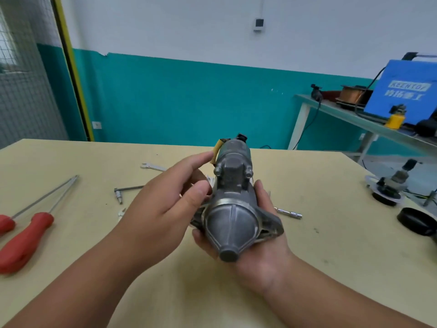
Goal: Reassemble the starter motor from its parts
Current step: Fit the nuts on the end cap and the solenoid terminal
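The starter motor (233, 209) is held above the table (331, 245), nose cone toward me. My right hand (260, 254) cradles it, fingers wrapped underneath. My left hand (163, 202) is loose-fingered, fingertips touching its side. Red-handled screwdrivers (26, 240) lie to the left.

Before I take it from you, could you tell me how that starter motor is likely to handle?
Probably heavy for its size: the starter motor looks like cast metal, and the right hand cradles it from beneath. Its round body and tapered nose suggest it may roll on the table, though the flange should check that.
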`<action>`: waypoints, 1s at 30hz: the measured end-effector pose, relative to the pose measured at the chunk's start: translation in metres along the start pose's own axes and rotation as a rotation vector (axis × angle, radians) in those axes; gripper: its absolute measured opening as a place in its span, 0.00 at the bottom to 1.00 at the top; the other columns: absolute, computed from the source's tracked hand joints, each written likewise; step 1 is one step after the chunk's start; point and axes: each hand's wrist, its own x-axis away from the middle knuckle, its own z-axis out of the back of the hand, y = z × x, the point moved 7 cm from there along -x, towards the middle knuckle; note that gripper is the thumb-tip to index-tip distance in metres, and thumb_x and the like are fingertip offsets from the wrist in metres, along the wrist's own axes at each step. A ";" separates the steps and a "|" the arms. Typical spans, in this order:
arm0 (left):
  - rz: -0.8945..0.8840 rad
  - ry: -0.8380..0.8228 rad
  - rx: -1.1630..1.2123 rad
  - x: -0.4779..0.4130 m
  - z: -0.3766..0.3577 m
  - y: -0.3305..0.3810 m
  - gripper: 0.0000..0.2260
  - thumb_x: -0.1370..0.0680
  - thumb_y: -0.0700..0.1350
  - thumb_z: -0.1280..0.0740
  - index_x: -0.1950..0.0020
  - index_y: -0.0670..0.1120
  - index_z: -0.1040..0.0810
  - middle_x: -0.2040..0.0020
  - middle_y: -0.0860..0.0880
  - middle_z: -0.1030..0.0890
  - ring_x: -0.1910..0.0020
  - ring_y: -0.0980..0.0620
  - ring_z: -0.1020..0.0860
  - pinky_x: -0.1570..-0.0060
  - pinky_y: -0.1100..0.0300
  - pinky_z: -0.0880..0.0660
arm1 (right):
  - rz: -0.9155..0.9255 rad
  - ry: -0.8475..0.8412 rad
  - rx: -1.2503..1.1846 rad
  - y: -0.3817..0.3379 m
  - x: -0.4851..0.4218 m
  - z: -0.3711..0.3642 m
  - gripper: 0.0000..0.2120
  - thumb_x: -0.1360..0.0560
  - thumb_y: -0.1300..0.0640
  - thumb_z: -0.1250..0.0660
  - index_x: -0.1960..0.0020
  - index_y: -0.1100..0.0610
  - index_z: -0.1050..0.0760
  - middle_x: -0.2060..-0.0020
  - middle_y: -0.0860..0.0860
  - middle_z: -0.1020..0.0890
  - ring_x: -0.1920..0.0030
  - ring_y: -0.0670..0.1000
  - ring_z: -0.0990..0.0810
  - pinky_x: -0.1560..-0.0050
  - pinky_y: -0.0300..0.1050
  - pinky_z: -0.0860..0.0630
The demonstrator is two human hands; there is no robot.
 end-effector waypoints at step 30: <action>0.458 0.120 0.180 0.004 -0.011 -0.056 0.19 0.13 0.64 0.44 0.44 0.54 0.19 0.56 0.49 0.12 0.61 0.46 0.12 0.57 0.44 0.13 | 0.482 0.388 1.256 -0.066 0.001 -0.006 0.28 0.38 0.23 0.33 0.43 0.35 0.30 0.48 0.40 0.15 0.50 0.44 0.13 0.47 0.55 0.15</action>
